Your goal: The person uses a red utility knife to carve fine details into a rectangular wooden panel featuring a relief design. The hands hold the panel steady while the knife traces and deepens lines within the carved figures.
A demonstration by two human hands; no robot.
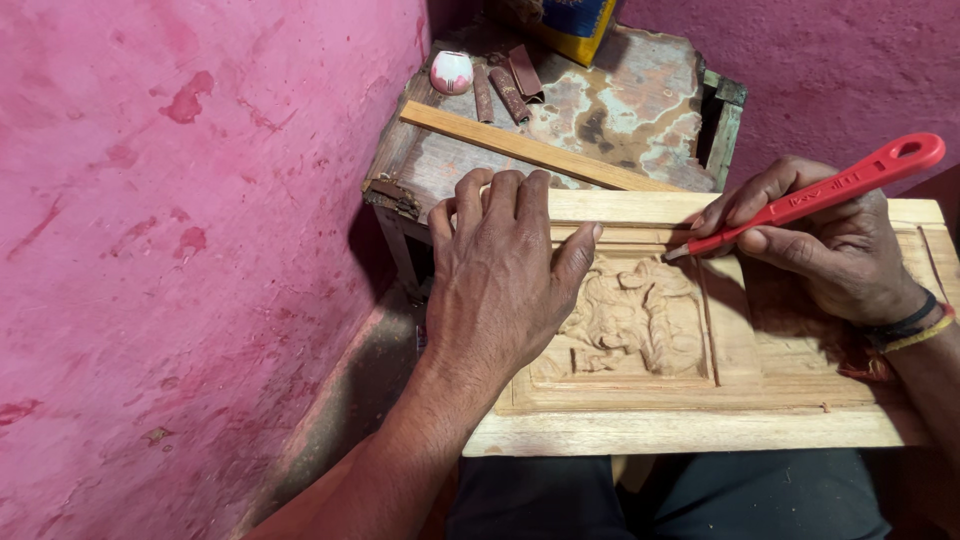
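Across the lap, on dark trousers (pixel 700 495): pale carved wooden panel (pixel 700 400), far edge propped against a worn little table (pixel 640 110). Left hand (pixel 500 275) spread flat, palm down, on the panel's left end, fingers reaching to the far edge, thumb lying beside the raised relief carving (pixel 635 320) in the recessed centre. Right hand (pixel 835 245) closed in a pen-like pinch around a red-handled tool (pixel 815 195), metal tip resting at the top right corner of the relief, close to the left thumb. Dark and yellow bands (pixel 915 328) at the right wrist.

On the table: a loose wooden strip (pixel 530 150) lying diagonally, a few curled brownish strips, possibly sandpaper (pixel 510 85), a small pink-and-white rounded object (pixel 451 72), a blue-and-yellow box (pixel 575 25) at the back. Pink painted wall (pixel 180 250) to the left.

Likely hazards: a slip of the tip toward the nearby thumb if pressed too hard; a gouge across the fine relief from a skid along the grain; a shifting panel, only lap-supported and hand-braced, if the flat hand eases off.
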